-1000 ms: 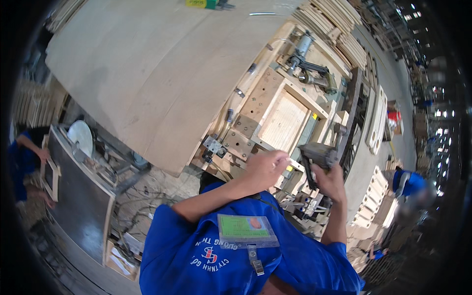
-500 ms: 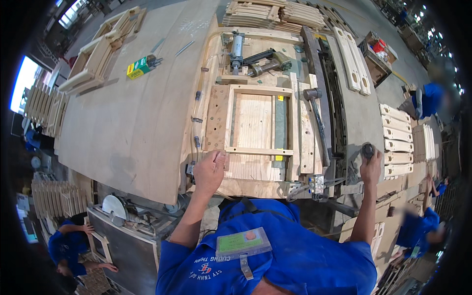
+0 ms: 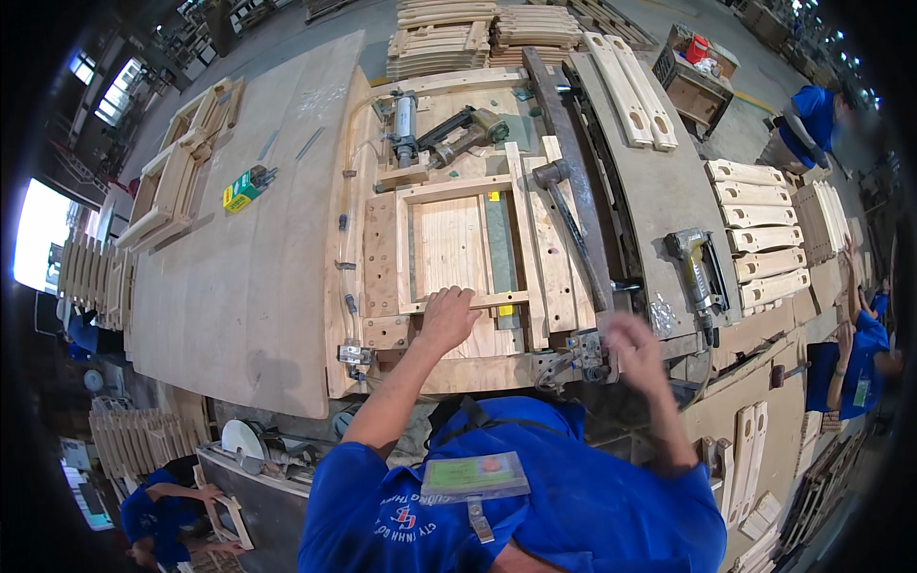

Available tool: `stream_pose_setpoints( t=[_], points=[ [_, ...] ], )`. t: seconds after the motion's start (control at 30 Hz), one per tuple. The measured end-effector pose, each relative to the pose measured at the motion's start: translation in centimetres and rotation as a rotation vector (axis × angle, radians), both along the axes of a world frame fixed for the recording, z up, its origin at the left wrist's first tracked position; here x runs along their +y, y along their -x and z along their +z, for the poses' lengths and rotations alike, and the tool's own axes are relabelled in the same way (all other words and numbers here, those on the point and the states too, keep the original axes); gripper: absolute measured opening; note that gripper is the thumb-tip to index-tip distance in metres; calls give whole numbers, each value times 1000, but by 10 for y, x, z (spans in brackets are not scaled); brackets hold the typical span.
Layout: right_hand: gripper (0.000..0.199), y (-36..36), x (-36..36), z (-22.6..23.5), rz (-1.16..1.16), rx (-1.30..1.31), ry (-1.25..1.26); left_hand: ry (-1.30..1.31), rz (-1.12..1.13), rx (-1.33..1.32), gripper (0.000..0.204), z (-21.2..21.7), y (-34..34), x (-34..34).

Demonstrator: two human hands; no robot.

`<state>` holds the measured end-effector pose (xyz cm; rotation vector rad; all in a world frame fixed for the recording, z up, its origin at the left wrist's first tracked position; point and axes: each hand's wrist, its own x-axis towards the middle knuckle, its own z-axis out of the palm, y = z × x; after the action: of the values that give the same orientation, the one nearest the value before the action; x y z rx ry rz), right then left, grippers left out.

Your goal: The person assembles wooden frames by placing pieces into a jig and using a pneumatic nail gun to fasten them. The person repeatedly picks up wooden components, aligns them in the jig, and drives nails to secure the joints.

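1. Lying over the frame's near rail, the fingers of the left hand [image 3: 449, 320] touch the frame [image 3: 458, 188]; whether they grip or merely rest cannot be told.
2. Just right of the frame's near corner, the blurred right hand [image 3: 635, 351] is off the frame; whether its fingers are loose or clenched cannot be told.
3. Within the jig [image 3: 380, 258], the frame's four rails meet in a closed rectangle, so its shape looks complete; how far the joints are fastened, hence what is left, does not show.
4. Right of the frame lies the hammer [image 3: 576, 229]; farther right, the nailer [image 3: 694, 267], in neither hand.
5. Beyond the frame lies the cylinder [image 3: 405, 129]; well right, slats [image 3: 764, 239].
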<state>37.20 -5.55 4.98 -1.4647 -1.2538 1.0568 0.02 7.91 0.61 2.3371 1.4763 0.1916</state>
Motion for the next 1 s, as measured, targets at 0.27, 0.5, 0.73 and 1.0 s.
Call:
stream_pose_setpoints(
  t=[0.27, 0.5, 0.73, 1.0],
  points=[
    [20, 49, -43, 9, 66, 92, 159, 59, -56, 81, 34, -5, -10, 14],
    [19, 60, -45, 15, 110, 22, 137, 20, -102, 48, 33, -10, -4, 17],
    [18, 79, -40, 32, -105, -264, -73, 204, -280, 95, 38, -4, 3, 38],
    [18, 123, -67, 58, -377, -176, -17, 252, -422, -66, 44, 53, -2, 66]
  ],
)
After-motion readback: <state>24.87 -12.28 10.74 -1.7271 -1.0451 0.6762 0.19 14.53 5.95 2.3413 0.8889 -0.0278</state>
